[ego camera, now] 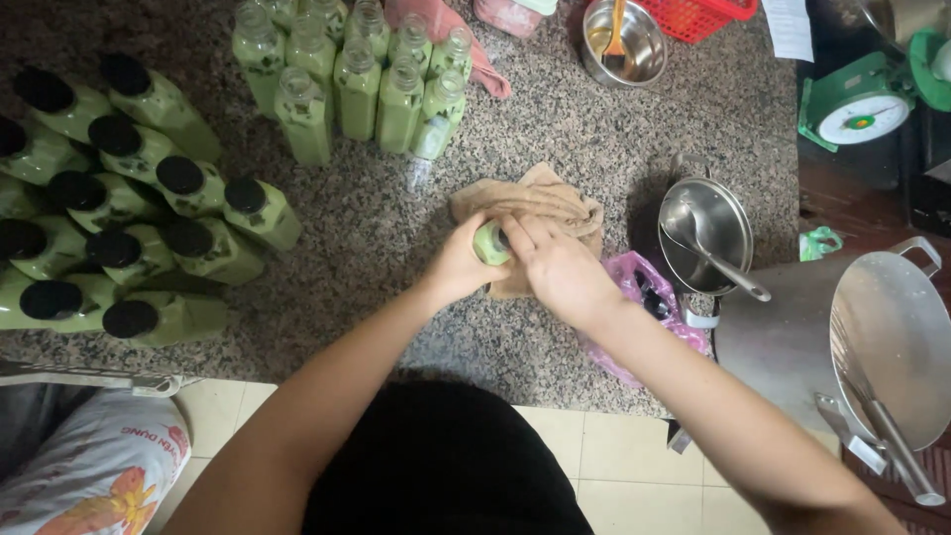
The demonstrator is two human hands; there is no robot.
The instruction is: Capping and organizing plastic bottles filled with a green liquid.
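Green bottle btwn left hand & right hand, over cloth.

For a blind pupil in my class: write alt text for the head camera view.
Two hands, left hand and right hand, grip a green bottle over a tan cloth on a granite counter. Black-capped green bottles stand left, uncapped ones behind.

Dim even light, soft shadows, wide-angle edge distortion.
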